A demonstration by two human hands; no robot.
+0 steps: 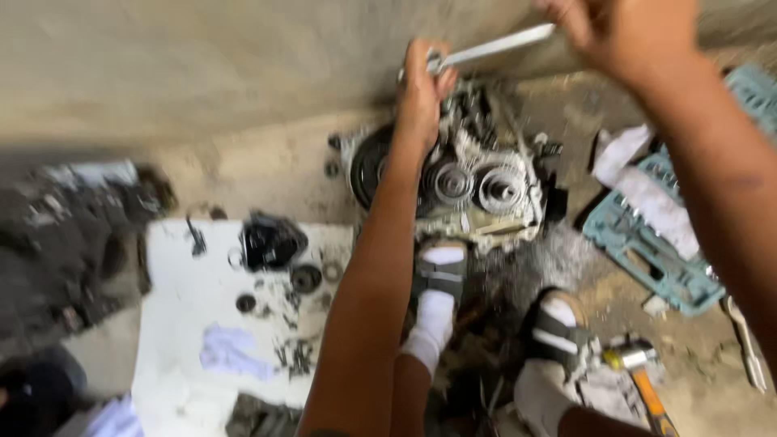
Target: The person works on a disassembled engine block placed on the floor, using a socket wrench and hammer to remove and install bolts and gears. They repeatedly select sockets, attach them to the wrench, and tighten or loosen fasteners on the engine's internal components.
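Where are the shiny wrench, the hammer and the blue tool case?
wrench [494,47], head view, middle of its silver shaft.
hammer [635,362], head view, metal head above the orange handle.
blue tool case [647,255], head view, open tray's inner wall.

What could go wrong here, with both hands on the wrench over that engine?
The wrench could slip off its fastener, driving the left hand into the engine's gears. The right hand grips the far end, so a sudden release might throw the person off balance. Small parts on the white sheet by the feet could get kicked and lost.
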